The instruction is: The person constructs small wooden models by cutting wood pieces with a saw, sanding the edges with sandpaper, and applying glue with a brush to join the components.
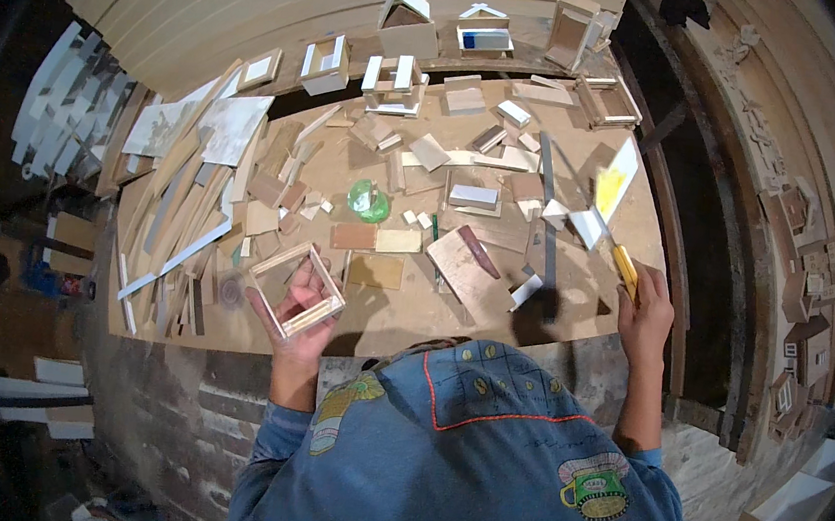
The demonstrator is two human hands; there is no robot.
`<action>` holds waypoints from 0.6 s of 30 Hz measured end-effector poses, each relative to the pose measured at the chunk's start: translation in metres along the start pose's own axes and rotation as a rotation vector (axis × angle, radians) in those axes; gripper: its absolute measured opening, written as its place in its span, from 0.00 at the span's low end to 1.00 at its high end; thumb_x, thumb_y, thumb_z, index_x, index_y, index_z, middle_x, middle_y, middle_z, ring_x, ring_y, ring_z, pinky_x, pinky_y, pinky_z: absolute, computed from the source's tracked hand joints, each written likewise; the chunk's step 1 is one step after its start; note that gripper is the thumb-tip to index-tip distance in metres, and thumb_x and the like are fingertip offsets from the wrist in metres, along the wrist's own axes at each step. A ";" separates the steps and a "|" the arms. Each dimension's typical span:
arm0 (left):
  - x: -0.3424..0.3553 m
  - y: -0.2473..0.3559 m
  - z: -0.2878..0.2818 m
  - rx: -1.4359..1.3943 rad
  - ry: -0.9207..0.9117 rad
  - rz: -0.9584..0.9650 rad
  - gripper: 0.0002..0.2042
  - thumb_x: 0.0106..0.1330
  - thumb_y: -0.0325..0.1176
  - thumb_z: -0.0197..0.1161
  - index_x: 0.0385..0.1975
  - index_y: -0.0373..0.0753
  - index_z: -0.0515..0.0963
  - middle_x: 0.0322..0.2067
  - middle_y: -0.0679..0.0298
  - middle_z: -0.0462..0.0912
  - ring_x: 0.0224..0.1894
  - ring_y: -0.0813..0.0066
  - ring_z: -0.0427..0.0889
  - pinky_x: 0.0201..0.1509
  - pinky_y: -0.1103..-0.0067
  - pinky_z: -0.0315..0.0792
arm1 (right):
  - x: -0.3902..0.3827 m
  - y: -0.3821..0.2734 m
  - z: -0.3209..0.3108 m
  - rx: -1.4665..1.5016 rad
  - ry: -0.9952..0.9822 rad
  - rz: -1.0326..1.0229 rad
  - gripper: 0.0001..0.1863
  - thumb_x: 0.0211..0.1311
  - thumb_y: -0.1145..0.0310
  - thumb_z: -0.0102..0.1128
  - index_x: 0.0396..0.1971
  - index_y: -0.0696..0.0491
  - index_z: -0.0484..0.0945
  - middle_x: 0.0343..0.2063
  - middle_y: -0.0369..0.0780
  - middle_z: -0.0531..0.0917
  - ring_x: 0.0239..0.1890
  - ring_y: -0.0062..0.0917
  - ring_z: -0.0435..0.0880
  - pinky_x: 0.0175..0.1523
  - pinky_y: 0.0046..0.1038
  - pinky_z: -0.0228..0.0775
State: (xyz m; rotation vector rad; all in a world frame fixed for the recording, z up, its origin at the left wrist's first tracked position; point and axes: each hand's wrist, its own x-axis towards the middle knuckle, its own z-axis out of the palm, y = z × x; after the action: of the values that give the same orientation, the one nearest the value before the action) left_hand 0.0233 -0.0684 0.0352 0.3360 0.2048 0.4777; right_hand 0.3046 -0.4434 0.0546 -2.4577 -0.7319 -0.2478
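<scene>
My left hand (303, 325) holds up a small open wooden frame (271, 265), its fingers showing through the middle and closed on its side. The frame is tilted above the front edge of the workbench. At the right, my right hand (646, 308) grips the yellow handle of a slim tool (624, 264); its far end points at a white sheet (624, 175) with a yellow smear on it, and I cannot tell its kind. A small white piece (586, 229) lies beside the tool. Left of my right hand lies a flat wooden board (452, 264) with a dark reddish strip on it.
Wood offcuts (428, 151) and a round green object (368, 201) cover the workbench (583, 317). Long strips (174, 227) are heaped at the left. Small wooden house models (407, 23) line the back; more models (811, 349) stand at the far right beyond a dark gap.
</scene>
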 end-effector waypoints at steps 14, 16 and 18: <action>0.000 -0.041 0.009 0.298 0.117 -0.099 0.59 0.48 0.78 0.54 0.69 0.32 0.51 0.62 0.58 0.64 0.54 0.63 0.73 0.56 0.70 0.72 | 0.014 -0.071 0.109 -0.134 -0.116 -0.283 0.20 0.58 0.75 0.50 0.52 0.57 0.76 0.38 0.43 0.75 0.37 0.35 0.79 0.39 0.35 0.71; 0.004 -0.048 0.008 0.335 0.063 -0.154 0.58 0.49 0.79 0.52 0.68 0.32 0.53 0.61 0.57 0.65 0.52 0.65 0.74 0.53 0.73 0.73 | 0.012 -0.078 0.119 -0.122 -0.136 -0.238 0.20 0.59 0.70 0.53 0.52 0.56 0.76 0.39 0.43 0.76 0.39 0.36 0.79 0.41 0.35 0.71; 0.008 -0.055 0.009 0.297 -0.022 -0.220 0.57 0.49 0.78 0.53 0.68 0.33 0.54 0.61 0.58 0.66 0.53 0.64 0.74 0.51 0.73 0.75 | 0.013 -0.075 0.114 -0.068 -0.136 -0.233 0.21 0.58 0.65 0.57 0.53 0.55 0.76 0.41 0.43 0.77 0.41 0.36 0.78 0.43 0.36 0.71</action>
State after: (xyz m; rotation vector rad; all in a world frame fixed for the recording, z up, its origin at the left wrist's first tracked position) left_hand 0.0558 -0.1127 0.0232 0.6016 0.2884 0.2253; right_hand 0.2760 -0.3215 -0.0008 -2.4711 -1.0869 -0.1967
